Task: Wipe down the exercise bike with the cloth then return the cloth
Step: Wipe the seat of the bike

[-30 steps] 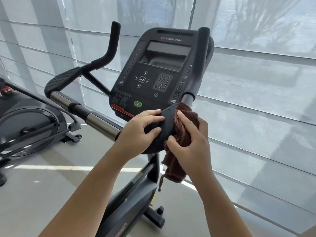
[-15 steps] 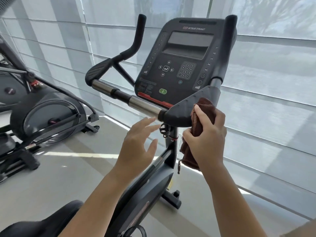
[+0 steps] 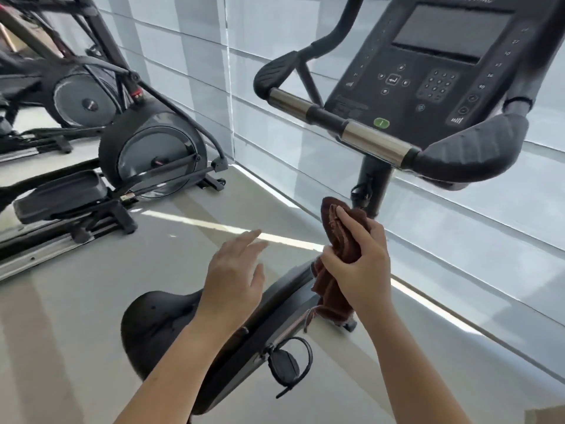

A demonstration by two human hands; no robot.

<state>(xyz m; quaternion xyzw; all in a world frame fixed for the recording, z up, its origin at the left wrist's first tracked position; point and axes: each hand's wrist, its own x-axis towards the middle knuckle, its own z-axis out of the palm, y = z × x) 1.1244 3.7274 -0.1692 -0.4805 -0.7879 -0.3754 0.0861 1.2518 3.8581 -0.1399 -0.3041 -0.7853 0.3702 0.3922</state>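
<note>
The exercise bike fills the right half: its dark console (image 3: pixel 428 71) at top right, a chrome and black handlebar (image 3: pixel 376 142) below it, and the black saddle (image 3: pixel 156 325) at lower middle. My right hand (image 3: pixel 363 264) is shut on a bunched brown cloth (image 3: pixel 339 234), held in the air below the handlebar and beside the bike's upright post (image 3: pixel 374 182). The cloth's tail hangs down past my wrist. Fingers spread and holding nothing, my left hand (image 3: pixel 235 276) hovers above the saddle's front.
An elliptical trainer (image 3: pixel 146 154) stands to the left, with a second machine (image 3: pixel 46 87) behind it. Pale window blinds (image 3: pixel 458 240) run along the far side and right. The bike's pedal with strap (image 3: pixel 287 365) sticks out below my arms.
Both hands have come off the handlebar and dropped lower. The cloth went down with my right hand, away from the right grip. My view has tilted down and left, showing the saddle.
</note>
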